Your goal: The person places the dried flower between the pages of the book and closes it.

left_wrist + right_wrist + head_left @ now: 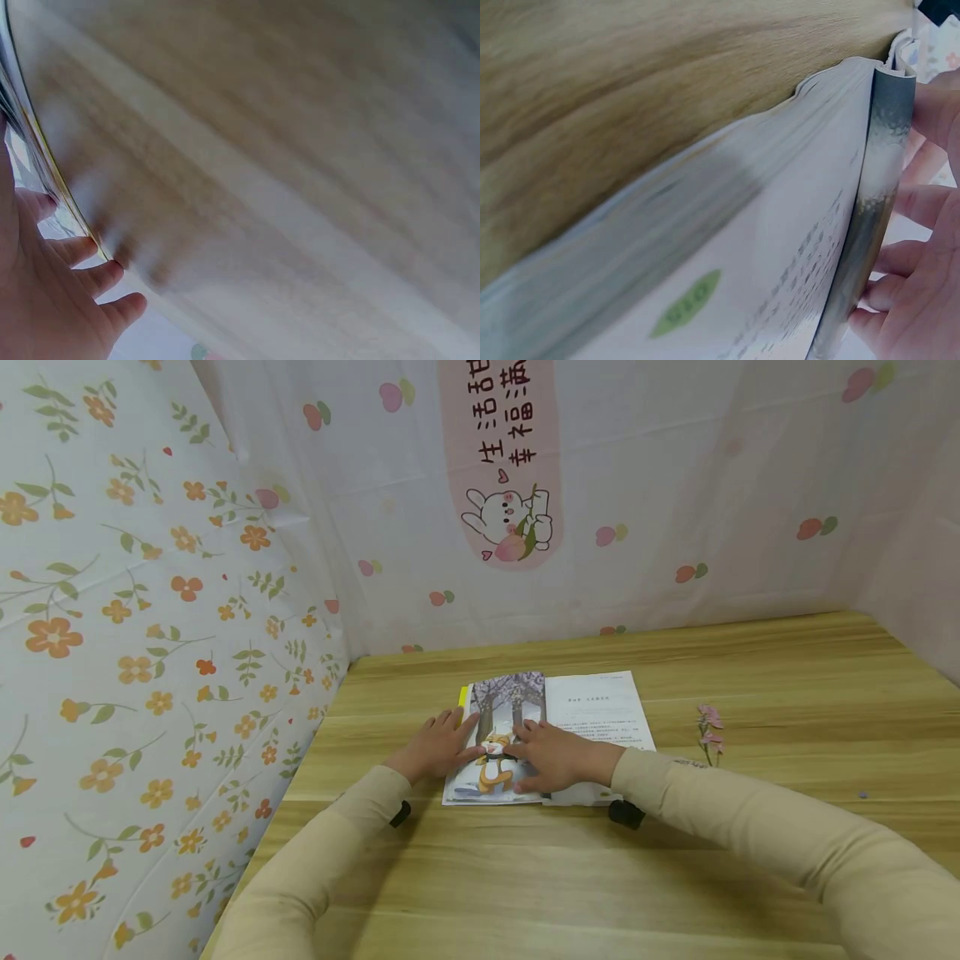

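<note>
An open book (596, 689) lies on the wooden table, its left page (510, 693) showing an orange-and-white cat among trees and its right page printed with text. At the book's left edge rests my left hand (435, 746), fingers spread and the thumb reaching onto the picture. My right hand (562, 756) lies across the inner part of the spread, with its fingertips on the picture page. In the right wrist view, the fingers (922, 202) press along the picture page beside the fold, and a green page-number mark (686, 304) shows on the text page.
A small sprig of pink flowers (710, 731) lies on the table (525, 885) to the right of the book. A tiny purplish bit (862, 794) sits farther right. Patterned cloth (360, 468) hangs behind and along the left side of the table.
</note>
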`<state>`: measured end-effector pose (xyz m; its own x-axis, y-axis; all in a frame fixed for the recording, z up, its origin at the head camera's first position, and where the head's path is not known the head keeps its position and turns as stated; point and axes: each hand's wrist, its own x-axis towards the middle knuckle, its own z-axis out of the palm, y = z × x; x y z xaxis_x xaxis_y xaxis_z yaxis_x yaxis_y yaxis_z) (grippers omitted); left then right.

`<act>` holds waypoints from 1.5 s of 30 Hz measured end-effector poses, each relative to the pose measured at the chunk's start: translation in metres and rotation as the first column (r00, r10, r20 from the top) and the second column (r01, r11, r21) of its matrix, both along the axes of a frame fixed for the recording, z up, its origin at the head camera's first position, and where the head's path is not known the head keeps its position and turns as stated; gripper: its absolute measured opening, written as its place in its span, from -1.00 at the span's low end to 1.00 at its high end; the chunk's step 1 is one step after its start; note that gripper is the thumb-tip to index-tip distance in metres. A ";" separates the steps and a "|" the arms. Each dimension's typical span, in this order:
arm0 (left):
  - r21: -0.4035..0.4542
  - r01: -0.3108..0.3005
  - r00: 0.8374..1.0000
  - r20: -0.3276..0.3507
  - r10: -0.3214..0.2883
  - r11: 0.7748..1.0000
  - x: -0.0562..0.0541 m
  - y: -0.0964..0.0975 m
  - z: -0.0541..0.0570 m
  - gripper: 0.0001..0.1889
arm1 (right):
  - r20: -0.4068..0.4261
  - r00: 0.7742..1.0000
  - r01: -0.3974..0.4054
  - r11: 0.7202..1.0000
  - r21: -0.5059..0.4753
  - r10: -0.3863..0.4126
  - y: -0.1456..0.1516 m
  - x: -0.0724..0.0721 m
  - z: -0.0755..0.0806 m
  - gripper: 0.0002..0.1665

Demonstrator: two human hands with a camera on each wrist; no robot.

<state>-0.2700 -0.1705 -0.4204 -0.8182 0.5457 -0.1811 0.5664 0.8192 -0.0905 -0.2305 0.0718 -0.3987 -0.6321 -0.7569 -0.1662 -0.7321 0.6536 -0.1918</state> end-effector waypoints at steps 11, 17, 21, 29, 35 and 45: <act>-0.050 0.031 0.998 -0.046 -0.034 0.998 0.003 0.005 0.004 -0.25 | 0.061 0.998 -0.002 0.992 -0.129 0.010 0.012 0.000 0.004 -0.13; -0.044 0.028 0.999 -0.040 -0.030 0.999 0.002 0.004 0.001 -0.24 | 0.094 0.995 0.035 0.976 -0.213 -0.015 0.031 -0.002 0.010 -0.11; -0.033 0.038 0.998 -0.045 -0.039 0.999 0.001 0.003 -0.001 -0.25 | 0.096 0.993 0.093 0.961 -0.262 -0.070 0.052 -0.003 0.016 -0.14; -0.017 0.026 0.999 -0.033 -0.027 1.000 -0.001 0.002 -0.005 -0.25 | 0.047 0.981 0.192 0.892 -0.410 -0.189 0.106 -0.003 0.018 -0.23; -0.012 0.035 0.997 -0.061 -0.036 0.999 -0.002 0.002 -0.006 -0.25 | 0.091 0.937 0.338 0.817 -0.467 -0.336 0.143 0.006 0.020 -0.29; -0.007 0.034 0.998 -0.049 -0.034 0.999 -0.002 0.001 -0.008 -0.24 | 0.139 0.862 0.476 0.686 -0.550 -0.487 0.193 0.026 0.015 -0.36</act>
<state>-0.2724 -0.1699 -0.4282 -0.8072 0.5722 -0.1447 0.5886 0.7988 -0.1243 -0.2046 0.2646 -0.3834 -0.9339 -0.3017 0.1917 -0.3536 0.7011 -0.6192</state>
